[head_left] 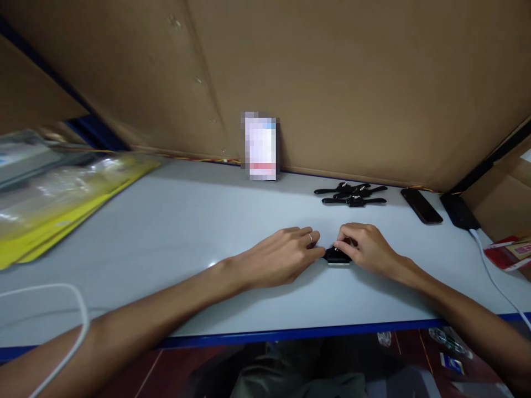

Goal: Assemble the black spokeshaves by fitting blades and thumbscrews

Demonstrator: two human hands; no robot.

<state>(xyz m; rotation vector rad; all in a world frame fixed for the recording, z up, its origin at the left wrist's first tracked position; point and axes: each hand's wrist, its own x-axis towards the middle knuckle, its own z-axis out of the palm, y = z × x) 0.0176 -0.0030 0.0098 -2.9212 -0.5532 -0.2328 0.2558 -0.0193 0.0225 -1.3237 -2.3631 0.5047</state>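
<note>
From my seat I see both hands meeting near the middle of the pale table (174, 221), over a small black watch body (337, 256) that lies flat on the surface. My left hand (282, 254) has its fingers stretched out and close together, their tips touching the left end of the piece; a ring sits on one finger. My right hand (367, 246) curls its fingers down over the top and right side of it, pinching it lightly against the table. The blue front edge (290, 333) runs just below my forearms, and there is broad open surface to the left of the hands. Behind them, near the cardboard wall (332, 83), lies a small heap of black watches with straps (352, 195), well apart from my fingers. To its right lie a dark phone (421, 205) and a second dark device (458, 211) with a white cable (493, 279) trailing toward the front edge. At far left a stack of yellow-backed clear packets (53, 204) overhangs the table; what they hold I cannot tell.
</note>
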